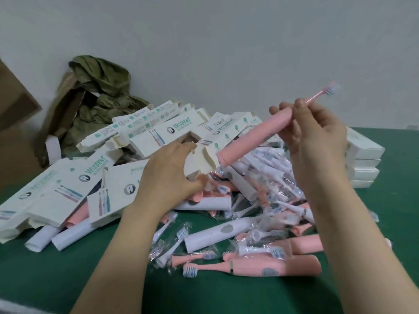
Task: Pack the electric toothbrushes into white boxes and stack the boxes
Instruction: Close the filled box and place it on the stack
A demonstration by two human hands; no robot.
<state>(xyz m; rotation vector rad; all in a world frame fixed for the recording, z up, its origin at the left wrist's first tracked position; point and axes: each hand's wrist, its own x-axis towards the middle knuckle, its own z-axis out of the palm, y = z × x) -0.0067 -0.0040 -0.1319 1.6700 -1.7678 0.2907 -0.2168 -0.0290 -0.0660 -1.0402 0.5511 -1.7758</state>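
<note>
With the right hand (317,134) gripped the brush (249,137) at the top of its thick handle, fingers curled round it just below the thin neck. With the left hand (172,171) held the box (204,160) at its open end, thumb under and fingers over, flaps standing apart. Held the brush tilted, head up to the right and base down to the left, with the base just at the mouth of the box and, as far as could be seen, not yet inside. Judged the brush light, stiff and of smooth plastic, so a little slippery; better taken on the handle than on the neck, which looked thin and could bend. Judged the box to be thin cardboard, soft at the flaps and easy to crush under a hard grip; better held by its side walls near the mouth. Saw more brushes in a pile (260,211) on the table (68,268) under both hands, and closed boxes in a stack (365,155) to the right, behind the right wrist.
</note>
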